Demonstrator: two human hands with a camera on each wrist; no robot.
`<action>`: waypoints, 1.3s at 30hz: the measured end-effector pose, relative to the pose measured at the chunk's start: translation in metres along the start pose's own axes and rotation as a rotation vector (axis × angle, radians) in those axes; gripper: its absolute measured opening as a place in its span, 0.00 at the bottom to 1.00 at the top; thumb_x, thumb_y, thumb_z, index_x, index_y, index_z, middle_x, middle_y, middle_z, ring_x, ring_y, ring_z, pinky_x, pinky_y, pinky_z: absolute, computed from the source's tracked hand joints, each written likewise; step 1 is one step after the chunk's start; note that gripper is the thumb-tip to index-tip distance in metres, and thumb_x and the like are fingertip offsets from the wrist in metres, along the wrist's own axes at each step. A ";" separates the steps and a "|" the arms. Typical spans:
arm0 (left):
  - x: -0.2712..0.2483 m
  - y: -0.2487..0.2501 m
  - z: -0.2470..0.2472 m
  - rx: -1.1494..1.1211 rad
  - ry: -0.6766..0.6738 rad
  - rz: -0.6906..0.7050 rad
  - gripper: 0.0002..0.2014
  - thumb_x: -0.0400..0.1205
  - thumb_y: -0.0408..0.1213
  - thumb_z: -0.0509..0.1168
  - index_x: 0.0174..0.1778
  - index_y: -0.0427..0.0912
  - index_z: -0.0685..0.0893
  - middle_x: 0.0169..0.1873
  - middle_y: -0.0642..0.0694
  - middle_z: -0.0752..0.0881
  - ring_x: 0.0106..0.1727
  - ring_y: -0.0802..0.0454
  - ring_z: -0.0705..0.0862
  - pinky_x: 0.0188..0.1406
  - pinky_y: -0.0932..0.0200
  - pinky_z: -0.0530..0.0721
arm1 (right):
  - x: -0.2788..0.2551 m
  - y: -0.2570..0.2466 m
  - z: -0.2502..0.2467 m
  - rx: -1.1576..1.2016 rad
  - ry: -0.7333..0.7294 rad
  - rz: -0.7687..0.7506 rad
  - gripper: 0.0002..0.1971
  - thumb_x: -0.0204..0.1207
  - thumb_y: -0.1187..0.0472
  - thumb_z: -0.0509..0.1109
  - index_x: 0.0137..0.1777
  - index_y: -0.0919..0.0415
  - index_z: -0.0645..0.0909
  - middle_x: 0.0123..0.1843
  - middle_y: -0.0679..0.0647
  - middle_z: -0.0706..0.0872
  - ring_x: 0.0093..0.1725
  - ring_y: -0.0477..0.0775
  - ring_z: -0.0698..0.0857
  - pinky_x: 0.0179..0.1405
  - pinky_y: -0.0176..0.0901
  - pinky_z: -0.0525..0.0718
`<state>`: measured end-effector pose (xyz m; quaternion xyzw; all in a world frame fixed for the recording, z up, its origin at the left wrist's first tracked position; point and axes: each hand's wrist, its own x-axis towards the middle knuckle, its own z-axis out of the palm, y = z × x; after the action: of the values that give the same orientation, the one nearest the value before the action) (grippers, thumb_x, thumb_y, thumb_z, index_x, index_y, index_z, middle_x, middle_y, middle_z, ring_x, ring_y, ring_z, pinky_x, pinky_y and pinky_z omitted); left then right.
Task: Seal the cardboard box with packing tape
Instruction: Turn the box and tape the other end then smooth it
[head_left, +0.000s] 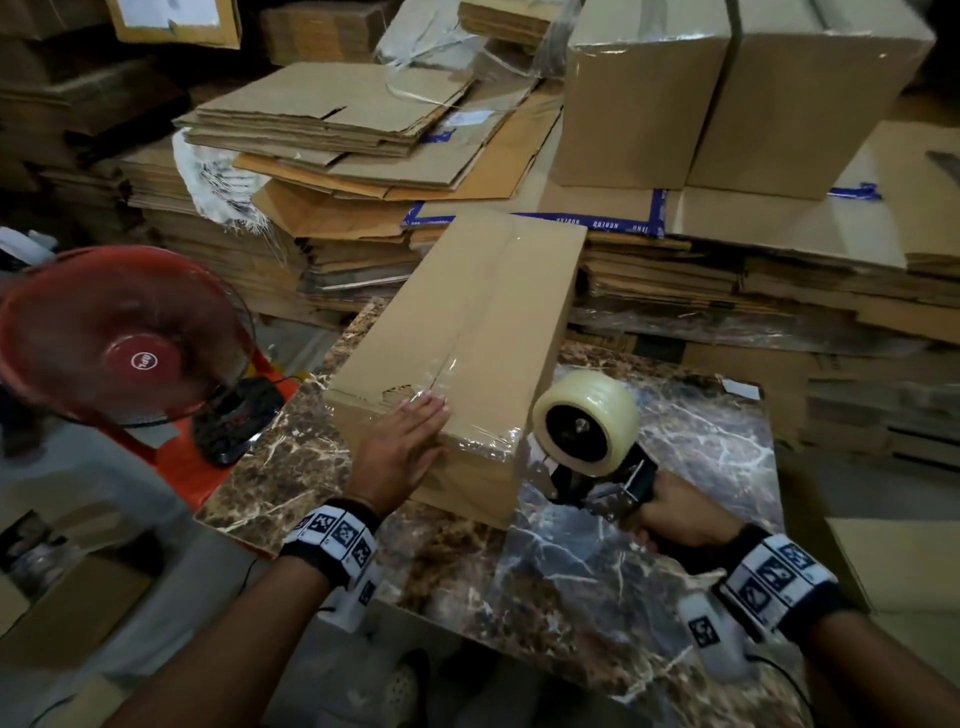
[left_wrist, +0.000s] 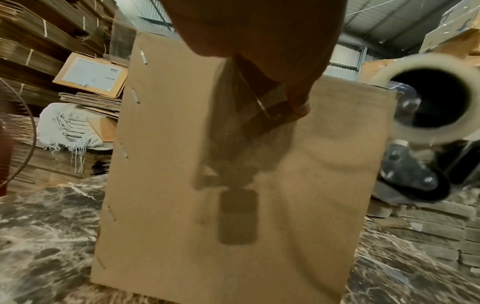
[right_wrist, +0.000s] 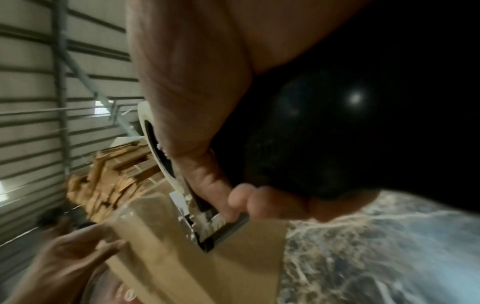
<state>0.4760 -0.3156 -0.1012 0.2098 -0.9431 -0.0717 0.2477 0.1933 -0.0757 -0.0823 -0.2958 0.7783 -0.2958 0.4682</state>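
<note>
Your right hand (head_left: 670, 514) grips the tape dispenser (head_left: 589, 441), lifted just off the box's near right corner. Your left hand (head_left: 402, 441) lies flat, pressing the tape end over the near edge of the cardboard box (head_left: 467, 332) on the table (head_left: 649, 561). Centre seam looks taped full length. Probably left: smoothing, maybe edge strips.

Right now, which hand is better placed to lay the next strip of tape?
Right. The right hand already grips the black tape dispenser with its clear roll beside the brown cardboard box; the left hand lies flat on the box's near edge.
</note>
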 end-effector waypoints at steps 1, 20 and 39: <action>0.000 0.000 0.000 0.002 0.004 0.004 0.24 0.80 0.43 0.63 0.72 0.40 0.81 0.72 0.42 0.81 0.75 0.45 0.77 0.78 0.47 0.70 | 0.004 0.008 0.000 0.039 0.006 0.041 0.13 0.63 0.74 0.73 0.46 0.81 0.79 0.28 0.67 0.80 0.22 0.58 0.78 0.22 0.44 0.75; -0.002 -0.003 0.003 0.032 0.000 0.026 0.25 0.82 0.44 0.62 0.74 0.39 0.77 0.74 0.41 0.79 0.77 0.45 0.75 0.76 0.43 0.72 | 0.136 0.180 0.077 0.613 0.232 0.303 0.38 0.54 0.36 0.85 0.60 0.60 0.86 0.49 0.56 0.92 0.49 0.60 0.91 0.54 0.57 0.89; 0.066 -0.057 -0.084 -0.328 -0.067 -0.106 0.37 0.82 0.60 0.52 0.82 0.38 0.67 0.81 0.38 0.68 0.84 0.45 0.62 0.81 0.44 0.62 | 0.000 -0.125 0.087 0.673 0.626 -0.233 0.27 0.85 0.46 0.60 0.80 0.58 0.64 0.81 0.58 0.68 0.76 0.55 0.71 0.74 0.53 0.70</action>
<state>0.4862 -0.3983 -0.0137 0.2137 -0.9141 -0.2444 0.2430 0.2946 -0.1723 -0.0237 -0.1094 0.7046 -0.6570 0.2447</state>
